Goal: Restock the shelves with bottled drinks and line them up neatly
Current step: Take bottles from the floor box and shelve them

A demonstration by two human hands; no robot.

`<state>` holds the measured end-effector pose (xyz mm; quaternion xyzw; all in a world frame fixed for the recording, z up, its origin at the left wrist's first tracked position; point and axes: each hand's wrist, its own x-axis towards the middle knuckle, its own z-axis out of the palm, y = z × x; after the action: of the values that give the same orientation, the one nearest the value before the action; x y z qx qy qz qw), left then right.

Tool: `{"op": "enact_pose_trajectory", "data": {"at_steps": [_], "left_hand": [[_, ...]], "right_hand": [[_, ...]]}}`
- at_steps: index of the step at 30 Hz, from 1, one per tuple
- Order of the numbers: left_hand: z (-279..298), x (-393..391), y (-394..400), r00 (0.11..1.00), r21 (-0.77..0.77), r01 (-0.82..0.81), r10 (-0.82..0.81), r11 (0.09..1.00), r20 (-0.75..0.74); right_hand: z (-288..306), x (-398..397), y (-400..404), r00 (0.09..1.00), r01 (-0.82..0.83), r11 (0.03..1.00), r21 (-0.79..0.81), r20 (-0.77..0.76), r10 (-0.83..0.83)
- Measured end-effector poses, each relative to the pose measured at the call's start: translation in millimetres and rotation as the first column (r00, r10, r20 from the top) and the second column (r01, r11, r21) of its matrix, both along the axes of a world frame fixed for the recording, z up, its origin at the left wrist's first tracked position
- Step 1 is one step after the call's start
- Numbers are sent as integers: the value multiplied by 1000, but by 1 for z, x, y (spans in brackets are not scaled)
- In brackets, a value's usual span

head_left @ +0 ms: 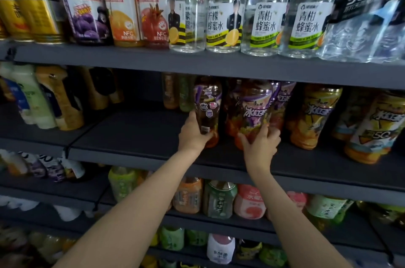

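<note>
On middle shelf (135, 136): left hand (192, 134) grips purple-label bottle (207, 105); right hand (260, 145) grips neighbouring bottle (252, 110).

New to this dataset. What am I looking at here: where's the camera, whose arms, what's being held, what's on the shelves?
There is no robot: a person works with bare hands. The single picture comes from a wide-angle camera on the person's head, looking forward and down, so the two arms reaching in from below are the wearer's own.

The left hand grips a purple-labelled iced tea bottle, turned so its back label faces out. The right hand grips a second purple-labelled bottle beside it. Both stand on the middle shelf, which is bare to their left.

To their right stand yellow-labelled tea bottles. The shelf above holds juice bottles and clear honey-water bottles; lower shelves hold more drinks.
</note>
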<state>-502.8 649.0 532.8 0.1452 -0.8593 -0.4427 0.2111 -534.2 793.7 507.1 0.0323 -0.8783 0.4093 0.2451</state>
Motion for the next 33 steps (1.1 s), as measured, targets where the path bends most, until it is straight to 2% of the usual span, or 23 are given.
{"op": "enact_pose_trajectory", "data": {"at_steps": [5, 10, 15, 18, 20, 22, 24, 27, 29, 33], "left_hand": [[-9, -19, 4, 997, -54, -60, 57, 997, -55], [-25, -47, 13, 981, -8, -139, 137, 990, -137], [-18, -72, 9, 984, 46, -143, 147, 989, -100], [-13, -70, 7, 993, 92, -92, 99, 992, -69], [-14, -58, 5, 998, 100, -29, 35, 995, -58], [-20, -36, 0, 997, 90, 5, 2, 996, -78], [-28, -1, -11, 989, 101, -15, 30, 995, -145], [-45, 66, -46, 943, 125, -125, 157, 984, -293], [-69, 118, -86, 917, 134, -217, 249, 967, -312], [-145, 237, -192, 870, 166, -460, 480, 872, -112]], "right_hand": [[1, -5, -3, 999, 46, 995, 85, -4, -46], [2, -6, -11, 992, 117, 989, 89, 38, -121], [4, -11, -20, 980, 160, 983, 93, 102, -169], [7, -12, -23, 975, 149, 984, 99, 153, -163], [11, -10, -22, 971, 147, 988, 42, 186, -152], [14, 4, -25, 970, 187, 977, -99, 178, -167], [13, 27, -40, 981, 193, 947, -257, 61, -184], [-1, 75, -92, 985, -31, 958, -284, -172, -20], [-16, 109, -139, 974, -181, 957, -228, -179, 142], [-64, 189, -239, 904, -426, 900, -87, -83, 420]]}}
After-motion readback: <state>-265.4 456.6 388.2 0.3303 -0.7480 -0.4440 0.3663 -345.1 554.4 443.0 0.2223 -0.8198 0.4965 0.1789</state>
